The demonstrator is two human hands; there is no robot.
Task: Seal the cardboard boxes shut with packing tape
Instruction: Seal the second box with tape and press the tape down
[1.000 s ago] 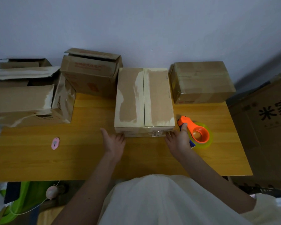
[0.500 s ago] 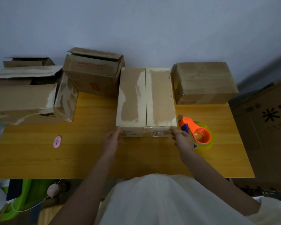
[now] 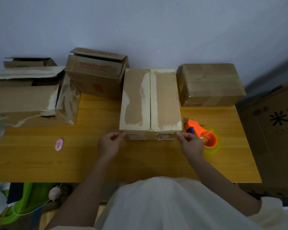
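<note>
A closed cardboard box [image 3: 136, 103] stands in the middle of the wooden table [image 3: 140, 163], its two top flaps meeting in a seam that runs away from me. My left hand [image 3: 110, 144] grips the box's near left top corner with curled fingers. My right hand [image 3: 190, 144] grips the near right top corner the same way. An orange tape dispenser [image 3: 204, 136] with a yellowish roll lies on the table just right of the box, behind my right hand.
Open, torn boxes [image 3: 28, 103] crowd the table's left; another open box [image 3: 96, 75] stands at the back. A tape-wrapped box [image 3: 209, 85] sits at the back right. A small pink cutter [image 3: 58, 144] lies on the left. A large carton [image 3: 273, 130] stands beside the table's right edge.
Both hands have risen from the table at the box's base to its near top corners, and their fingers have curled. The right hand has come away from the dispenser.
</note>
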